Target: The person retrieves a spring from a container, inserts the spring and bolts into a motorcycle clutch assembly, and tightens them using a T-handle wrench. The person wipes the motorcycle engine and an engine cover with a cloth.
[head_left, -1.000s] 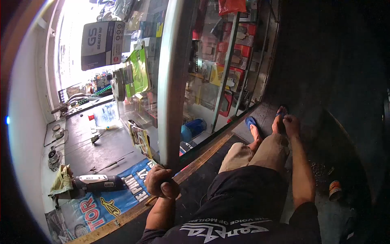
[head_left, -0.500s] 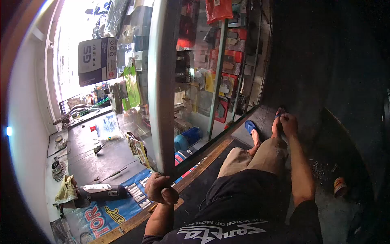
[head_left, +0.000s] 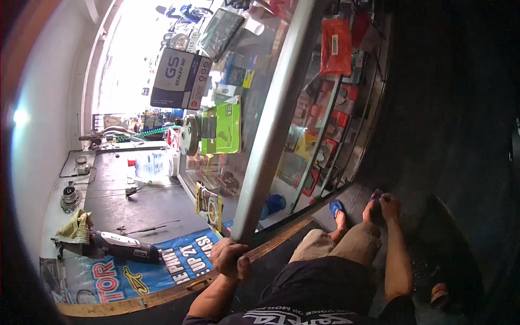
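My left hand (head_left: 230, 259) is curled into a fist at the lower corner of the glass display cabinet (head_left: 265, 162), beside its metal frame. The thumb stands apart from the fingers, and the inside of the fist is hidden. Closest to that hand are a small printed packet (head_left: 209, 207) and a blue lettered banner (head_left: 184, 260) lying on the counter. My right hand (head_left: 389, 208) is lowered at the far right, fingers closed, against or just above my foot in a blue sandal. Whatever those fingers hold, if anything, cannot be made out.
On the dark counter (head_left: 135, 200) lie a dark cylindrical item with a white label (head_left: 127, 246), a yellowish cloth (head_left: 76, 228), a clear plastic bottle (head_left: 151, 165) and thin cables. A battery box (head_left: 179, 78) stands behind. A small orange container (head_left: 439, 295) is on the floor.
My view has swung, so the cabinet appears further right and more tilted. My left hand stays closed by the cabinet corner; my right hand stays closed by my foot.
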### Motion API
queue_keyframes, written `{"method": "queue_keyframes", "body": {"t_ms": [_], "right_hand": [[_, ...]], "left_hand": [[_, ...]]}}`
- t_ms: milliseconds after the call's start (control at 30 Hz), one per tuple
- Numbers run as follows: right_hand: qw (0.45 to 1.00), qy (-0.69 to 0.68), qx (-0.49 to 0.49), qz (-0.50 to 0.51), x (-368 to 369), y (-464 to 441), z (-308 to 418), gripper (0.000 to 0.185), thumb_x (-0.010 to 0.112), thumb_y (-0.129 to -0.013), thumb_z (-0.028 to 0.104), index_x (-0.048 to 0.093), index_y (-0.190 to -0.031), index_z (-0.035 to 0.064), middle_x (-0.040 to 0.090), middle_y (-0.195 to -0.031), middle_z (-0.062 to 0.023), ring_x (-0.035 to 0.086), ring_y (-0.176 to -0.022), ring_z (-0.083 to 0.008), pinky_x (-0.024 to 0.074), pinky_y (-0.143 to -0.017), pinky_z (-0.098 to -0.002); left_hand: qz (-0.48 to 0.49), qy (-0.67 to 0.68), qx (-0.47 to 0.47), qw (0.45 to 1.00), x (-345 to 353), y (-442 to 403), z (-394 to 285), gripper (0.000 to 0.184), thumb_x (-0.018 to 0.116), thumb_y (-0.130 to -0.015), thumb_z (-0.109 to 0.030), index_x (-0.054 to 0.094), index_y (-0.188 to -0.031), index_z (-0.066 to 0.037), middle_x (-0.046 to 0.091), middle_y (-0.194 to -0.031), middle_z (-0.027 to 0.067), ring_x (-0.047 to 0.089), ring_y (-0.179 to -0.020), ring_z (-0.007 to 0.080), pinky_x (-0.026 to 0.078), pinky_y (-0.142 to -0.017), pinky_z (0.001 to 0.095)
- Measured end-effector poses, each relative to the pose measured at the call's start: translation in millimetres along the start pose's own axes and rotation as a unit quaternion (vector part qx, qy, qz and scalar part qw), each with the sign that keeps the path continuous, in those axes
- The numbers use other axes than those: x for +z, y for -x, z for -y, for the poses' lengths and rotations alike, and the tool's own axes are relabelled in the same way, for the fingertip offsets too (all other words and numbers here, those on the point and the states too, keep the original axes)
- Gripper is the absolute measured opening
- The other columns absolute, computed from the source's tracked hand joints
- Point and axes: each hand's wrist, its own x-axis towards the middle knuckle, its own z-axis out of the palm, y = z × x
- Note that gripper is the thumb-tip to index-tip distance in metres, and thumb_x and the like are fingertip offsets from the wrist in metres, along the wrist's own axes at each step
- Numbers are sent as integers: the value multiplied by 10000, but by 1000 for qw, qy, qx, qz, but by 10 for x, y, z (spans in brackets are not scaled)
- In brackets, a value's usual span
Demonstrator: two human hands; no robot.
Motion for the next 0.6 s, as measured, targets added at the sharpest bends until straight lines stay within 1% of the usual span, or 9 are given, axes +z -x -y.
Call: {"method": "queue_keyframes", "body": {"t_ms": [67, 167, 267, 333, 433, 467, 533, 567, 600], "right_hand": [[999, 28, -14, -15, -19, 12, -69, 153, 640, -775, 153, 676, -846, 22, 677, -780, -111, 650, -760, -192, 500, -697, -352], [1000, -12, 20, 12, -53, 57, -45, 136, 646, -767, 149, 680, -831, 34, 681, -789, -105, 653, -762, -193, 502, -705, -346], [999, -6, -7, -46, 38, 74, -165, 124, 655, -762, 147, 681, -817, 39, 681, -774, -98, 657, -755, -199, 503, -700, -342], [999, 36, 36, -3, 37, 63, -156, 135, 649, -776, 170, 679, -810, 42, 684, -789, -96, 660, -790, -215, 504, -715, -346], [996, 11, 84, -10, 57, 97, -101, 174, 635, -791, 206, 678, -806, 39, 687, -806, -129, 665, -794, -233, 511, -724, -364], [997, 10, 79, -20, 48, 91, -94, 174, 635, -791, 206, 678, -806, 39, 687, -806, -129, 665, -794, -233, 511, -724, -364], [998, 44, -28, -33, 120, 62, -238, 209, 612, -795, 228, 676, -807, 29, 683, -833, -172, 670, -805, -273, 516, -734, -380], [997, 59, -15, -48, 150, 55, -256, 217, 608, -790, 229, 676, -812, 24, 679, -832, -185, 671, -802, -294, 518, -727, -385], [995, 73, -3, -61, 185, 51, -300, 226, 603, -785, 229, 675, -817, 18, 675, -832, -198, 673, -798, -316, 519, -720, -390]], "left_hand": [[0, -3, 1, 1000, -11, -5, -10, 302, 551, -870, -270, 592, -730, -7, 537, -555, 82, 492, -428, 218, 386, -437, 335], [-5, 11, 9, 1000, -1, -51, -26, 259, 571, -850, -237, 595, -730, -10, 544, -557, 81, 498, -431, 214, 391, -439, 331], [-10, 6, 12, 1000, -2, -17, -1, 252, 576, -843, -231, 595, -722, -10, 545, -554, 82, 499, -426, 215, 392, -436, 329], [-23, 6, 11, 1000, 12, -3, -5, 260, 588, -835, -240, 595, -713, -10, 541, -546, 88, 505, -432, 224, 393, -442, 323], [-40, 4, -14, 999, 42, 82, -17, 281, 598, -828, -262, 598, -704, -9, 536, -536, 90, 507, -432, 230, 391, -444, 319], [-80, 14, -47, 996, 81, 159, -16, 280, 614, -838, -268, 565, -745, -9, 515, -590, 95, 502, -499, 231, 388, -493, 324], [-160, 42, -108, 980, 192, 276, 12, 310, 646, -859, -281, 500, -825, -10, 473, -699, 106, 492, -634, 233, 381, -591, 335], [-130, -59, -53, 988, 139, 270, 73, 220, 682, -728, -104, 488, -808, -40, 462, -603, 73, 497, -540, 252, 419, -579, 339], [-142, -51, -42, 988, 118, 250, 62, 220, 682, -728, -104, 488, -808, -40, 462, -603, 73, 497, -540, 252, 419, -579, 339]]}}
